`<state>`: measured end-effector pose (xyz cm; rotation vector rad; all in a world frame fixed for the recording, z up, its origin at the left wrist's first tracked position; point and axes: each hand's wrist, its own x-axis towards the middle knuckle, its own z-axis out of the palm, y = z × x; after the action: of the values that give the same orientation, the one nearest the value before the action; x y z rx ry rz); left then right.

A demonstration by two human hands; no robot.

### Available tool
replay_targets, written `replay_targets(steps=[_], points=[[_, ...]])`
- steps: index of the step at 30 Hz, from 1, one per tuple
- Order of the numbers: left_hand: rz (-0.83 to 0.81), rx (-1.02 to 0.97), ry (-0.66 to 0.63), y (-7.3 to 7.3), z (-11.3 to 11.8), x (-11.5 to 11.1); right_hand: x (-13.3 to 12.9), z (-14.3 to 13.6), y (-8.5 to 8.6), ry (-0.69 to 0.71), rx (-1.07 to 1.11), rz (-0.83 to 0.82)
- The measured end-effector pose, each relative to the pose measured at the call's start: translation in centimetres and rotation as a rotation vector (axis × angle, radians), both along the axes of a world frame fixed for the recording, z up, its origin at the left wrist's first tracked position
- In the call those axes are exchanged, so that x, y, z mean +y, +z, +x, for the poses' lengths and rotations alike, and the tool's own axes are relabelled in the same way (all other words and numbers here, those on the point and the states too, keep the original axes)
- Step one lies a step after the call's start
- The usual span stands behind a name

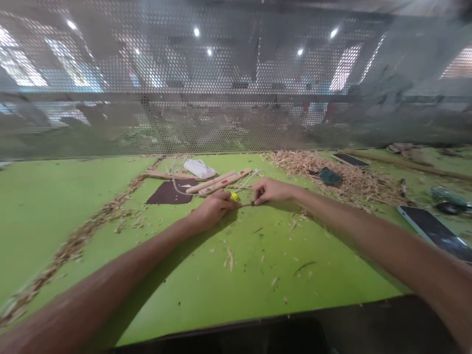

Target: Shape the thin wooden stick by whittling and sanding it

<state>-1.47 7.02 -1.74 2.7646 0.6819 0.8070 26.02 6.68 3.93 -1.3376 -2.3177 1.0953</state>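
Observation:
My left hand (212, 211) and my right hand (269, 191) are close together over the middle of the green table. A thin dark stick (245, 204) spans the gap between their fingertips. The fingers of both hands are closed on its ends; its exact kind is too small to make out. A small yellow object (235, 196) shows just beside my left fingertips, and I cannot tell whether they touch it. Behind the hands lie pale flat wooden pieces (224, 182) with red marks, and a white cable (174, 177) curves near them.
A dark brown sheet (167, 191) and a white block-shaped item (199, 168) lie behind my left hand. Wood shavings (306, 167) heap up at the back right, with a dark green cloth piece (330, 176). A phone (431, 226) lies right. A perforated screen (236, 113) stands behind.

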Motion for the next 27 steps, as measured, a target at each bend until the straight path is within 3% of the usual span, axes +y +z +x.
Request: replay_targets(steps=[3, 5, 11, 13, 15, 21, 27], points=[[-0.023, 0.009, 0.011, 0.0, 0.0, 0.2, -0.4, 3.2, 0.7, -0.038, -0.041, 0.031], [-0.030, -0.006, 0.000, 0.1, 0.1, 0.2, 0.0, 3.5, 0.7, -0.008, -0.054, 0.050], [-0.019, -0.010, 0.008, 0.4, 0.2, -0.3, 1.9, -2.8, -0.7, 0.189, 0.063, 0.068], [-0.031, -0.006, -0.007, 0.5, 0.1, -0.3, 1.8, -3.8, -0.9, 0.196, 0.085, 0.087], [-0.032, -0.010, -0.016, 0.4, -0.1, -0.3, 1.4, -3.0, -0.9, 0.166, 0.075, 0.094], [-0.035, -0.030, -0.005, 0.2, -0.1, -0.2, -0.2, 3.1, -0.3, 0.016, -0.018, 0.051], [0.014, 0.023, 0.034, 0.4, 0.0, -0.7, -0.8, 3.0, -0.2, -0.046, 0.003, 0.045]])
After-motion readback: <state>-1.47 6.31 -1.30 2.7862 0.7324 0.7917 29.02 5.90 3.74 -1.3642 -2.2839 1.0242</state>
